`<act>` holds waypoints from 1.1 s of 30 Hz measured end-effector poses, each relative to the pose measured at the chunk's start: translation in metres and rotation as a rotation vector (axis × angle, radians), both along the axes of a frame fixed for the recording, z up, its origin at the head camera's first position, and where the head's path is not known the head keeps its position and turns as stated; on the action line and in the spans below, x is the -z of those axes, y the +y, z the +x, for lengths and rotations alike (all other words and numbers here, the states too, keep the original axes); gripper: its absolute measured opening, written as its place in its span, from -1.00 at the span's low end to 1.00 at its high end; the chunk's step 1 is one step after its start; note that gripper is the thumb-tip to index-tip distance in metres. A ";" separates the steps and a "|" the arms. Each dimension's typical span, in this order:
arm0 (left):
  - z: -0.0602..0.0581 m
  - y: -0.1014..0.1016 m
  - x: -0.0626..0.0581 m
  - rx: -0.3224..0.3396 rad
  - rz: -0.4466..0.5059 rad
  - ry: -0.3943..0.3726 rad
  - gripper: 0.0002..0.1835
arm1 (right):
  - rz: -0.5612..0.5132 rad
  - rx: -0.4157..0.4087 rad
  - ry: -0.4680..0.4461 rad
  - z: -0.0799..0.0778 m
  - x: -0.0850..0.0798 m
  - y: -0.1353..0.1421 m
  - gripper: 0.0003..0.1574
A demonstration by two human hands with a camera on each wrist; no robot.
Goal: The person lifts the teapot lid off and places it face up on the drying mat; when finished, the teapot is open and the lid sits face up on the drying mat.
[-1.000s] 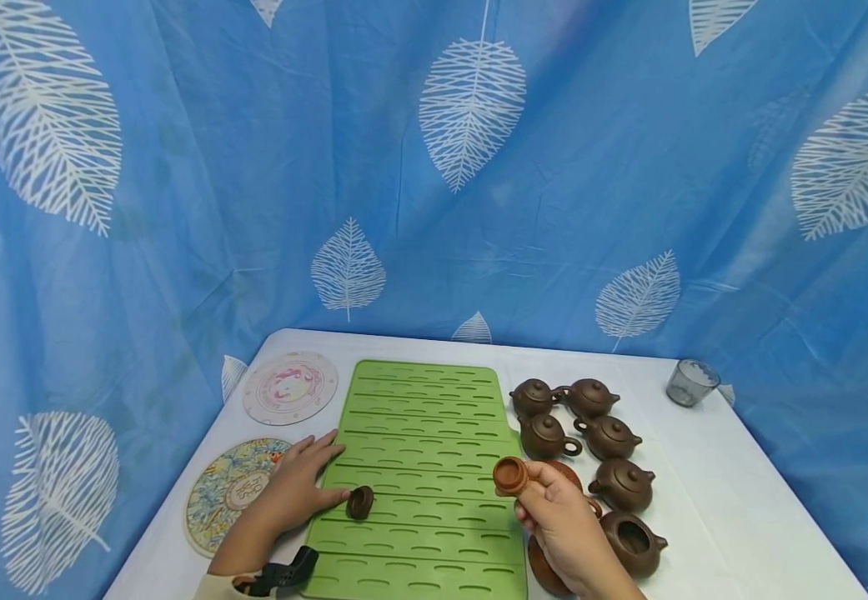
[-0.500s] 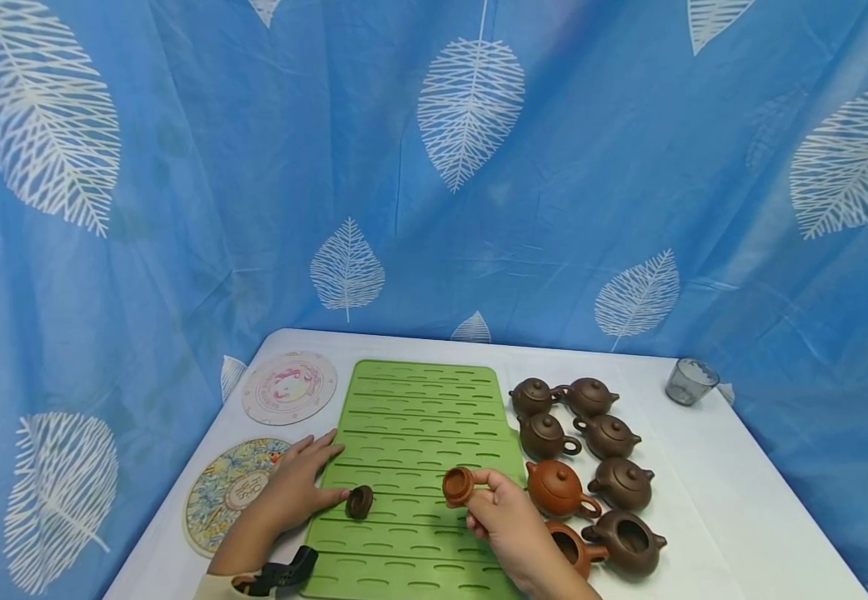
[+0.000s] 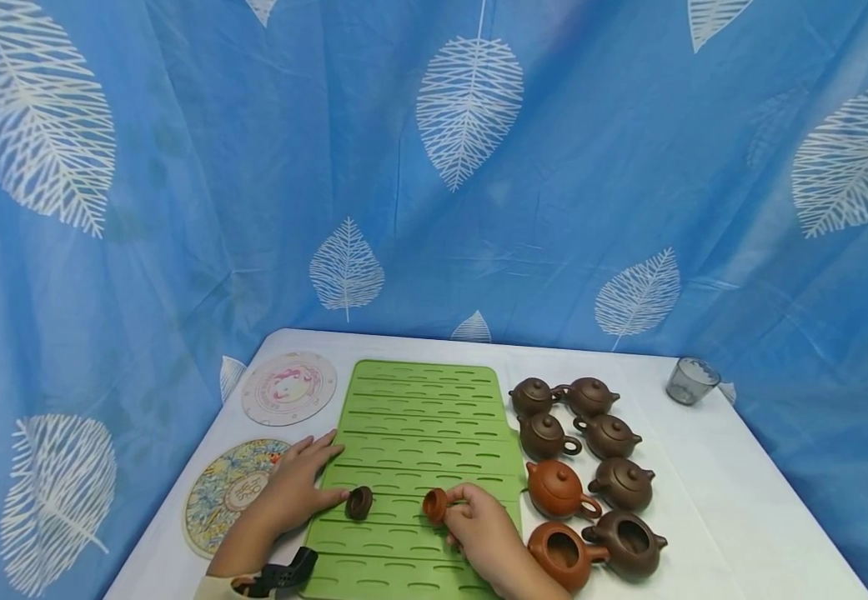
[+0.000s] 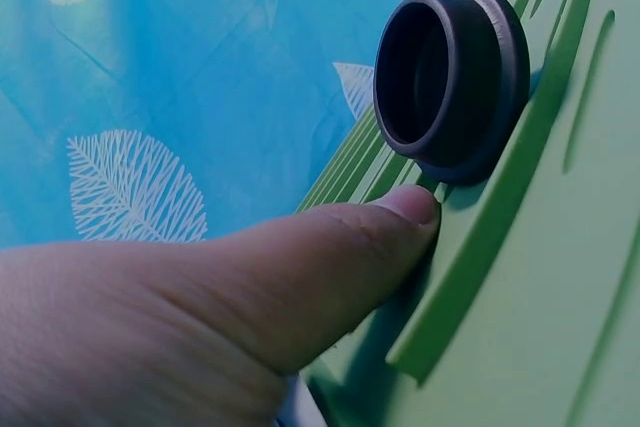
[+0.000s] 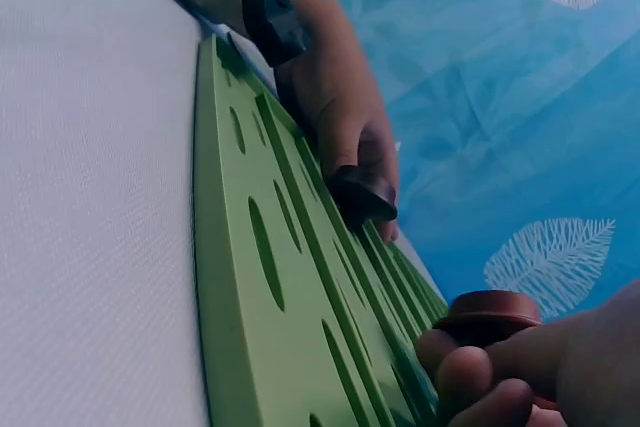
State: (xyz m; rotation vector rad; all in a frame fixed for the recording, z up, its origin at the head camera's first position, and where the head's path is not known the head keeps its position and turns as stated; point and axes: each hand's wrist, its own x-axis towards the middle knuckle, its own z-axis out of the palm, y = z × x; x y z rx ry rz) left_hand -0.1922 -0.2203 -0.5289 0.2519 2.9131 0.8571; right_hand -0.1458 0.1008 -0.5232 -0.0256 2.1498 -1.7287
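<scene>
My right hand (image 3: 482,529) pinches a reddish teapot lid (image 3: 434,506) over the green slotted board (image 3: 418,454), its hollow underside facing left. In the right wrist view the same lid (image 5: 493,312) sits at the fingertips. My left hand (image 3: 298,483) lies with fingers spread across the board's left edge. A dark brown teapot lid (image 3: 359,503) stands on its side on the board, right at the left thumb's tip. The left wrist view shows this dark lid (image 4: 445,82) leaning at a ridge. On the right, a reddish teapot (image 3: 563,557) and a dark teapot (image 3: 632,542) stand lidless.
Several lidded dark teapots (image 3: 624,485) and one lidded reddish teapot (image 3: 556,488) stand right of the board. A glass cup (image 3: 692,382) is at the far right. Two round mats, one pink (image 3: 291,387) and one yellow-blue (image 3: 208,504), lie at the left. A blue curtain (image 3: 434,167) hangs behind.
My right hand has carried the reddish lid leftward from the teapots to over the board, uncovering the reddish teapots. The left hand and dark lid have stayed put.
</scene>
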 end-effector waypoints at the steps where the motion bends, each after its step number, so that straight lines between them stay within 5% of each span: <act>1: 0.000 0.000 -0.001 0.001 0.001 0.002 -0.14 | 0.009 -0.008 -0.003 0.000 0.000 0.000 -0.79; 21: 0.000 0.000 0.001 0.021 -0.017 0.019 -0.14 | -0.044 -0.053 -0.052 0.002 -0.002 0.003 -0.84; 28: 0.001 -0.001 0.003 0.013 -0.007 0.000 -0.13 | 0.199 -0.066 0.082 0.008 -0.023 0.013 -0.49; 33: -0.001 -0.001 0.003 0.012 -0.007 0.012 -0.14 | 0.305 -0.034 0.229 0.006 -0.050 0.025 -0.55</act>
